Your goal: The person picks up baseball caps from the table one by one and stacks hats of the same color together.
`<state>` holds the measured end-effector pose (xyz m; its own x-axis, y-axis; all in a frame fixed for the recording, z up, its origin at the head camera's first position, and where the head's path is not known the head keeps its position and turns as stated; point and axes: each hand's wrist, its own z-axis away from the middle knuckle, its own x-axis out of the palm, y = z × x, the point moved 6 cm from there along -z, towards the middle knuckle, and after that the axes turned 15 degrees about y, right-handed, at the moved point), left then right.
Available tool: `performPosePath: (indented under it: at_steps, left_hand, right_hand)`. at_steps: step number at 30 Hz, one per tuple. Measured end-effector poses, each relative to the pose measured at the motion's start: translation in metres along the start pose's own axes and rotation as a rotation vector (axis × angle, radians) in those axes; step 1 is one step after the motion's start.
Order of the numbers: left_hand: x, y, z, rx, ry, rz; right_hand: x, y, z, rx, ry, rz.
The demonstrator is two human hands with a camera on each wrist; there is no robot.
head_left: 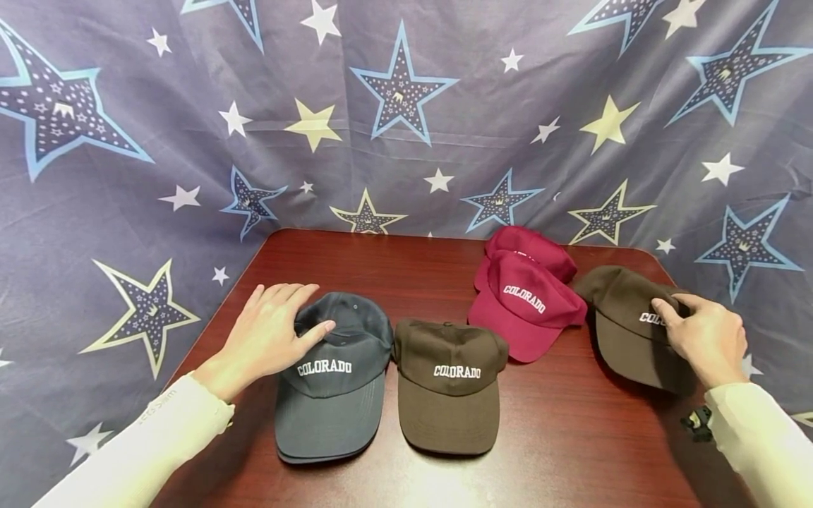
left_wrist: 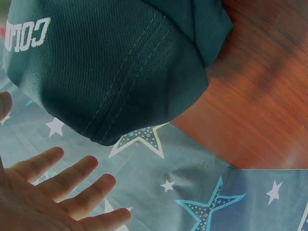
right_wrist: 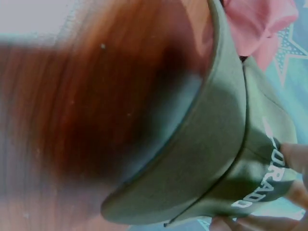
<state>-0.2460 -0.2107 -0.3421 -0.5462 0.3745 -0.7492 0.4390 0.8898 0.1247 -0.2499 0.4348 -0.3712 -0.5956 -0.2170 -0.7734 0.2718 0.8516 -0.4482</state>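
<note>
The left cap (head_left: 332,413) lay beside the middle cap (head_left: 449,388) on the desk (head_left: 419,275), two overlapping caps (head_left: 530,293) behind rightward, another cap (head_left: 629,335) farthest right

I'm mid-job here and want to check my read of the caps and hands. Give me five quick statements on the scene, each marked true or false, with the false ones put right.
1. The right hand grips the right-hand brown cap. True.
2. The left hand pinches the brim of the blue cap. False: it is beside the upper part of that cap, fingers extended, away from the brim.
3. The front red cap partly covers the rear red cap. True.
4. The middle brown cap lies to the left of the blue cap. False: it lies to the right of it.
5. The front red cap's lettering is black. False: it is white.
</note>
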Motion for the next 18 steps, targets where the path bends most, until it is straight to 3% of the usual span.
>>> performPosePath:
  at_steps: [5, 9, 18]
  left_hand:
    - [0.001, 0.000, 0.001, 0.004, 0.000, -0.009]
    - [0.000, 0.000, 0.003, 0.014, 0.017, 0.000]
    - [-0.003, 0.004, 0.009, 0.030, 0.035, 0.041]
  right_hand:
    - [-0.014, -0.005, 0.001, -0.003, 0.058, -0.024]
    - [-0.024, -0.015, 0.004, -0.051, 0.118, -0.037]
    - [-0.051, -0.057, 0.021, -0.195, 0.279, -0.109]
